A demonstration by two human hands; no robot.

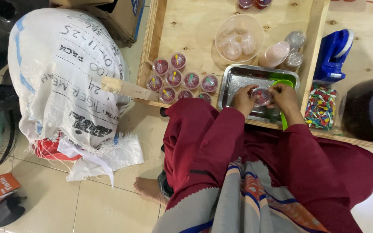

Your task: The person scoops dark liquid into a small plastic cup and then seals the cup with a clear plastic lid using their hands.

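Note:
Both my hands hold one small clear cup [262,95] with dark red filling, over a metal tray [238,80]. My left hand [243,100] grips its left side and my right hand [285,97] its right side, fingers pressing at the lid. A green scoop [282,84] lies in the tray just behind my right hand. To the left, on the wooden board [186,30], stand several filled, lidded cups [182,80] with small coloured spoons on top.
A clear bowl [238,38] of empty cups and stacked lids [277,54] sit behind the tray. A bag of coloured spoons [320,108] and a blue tool [333,54] are at right. A large white sack [65,77] stands on the tiled floor at left.

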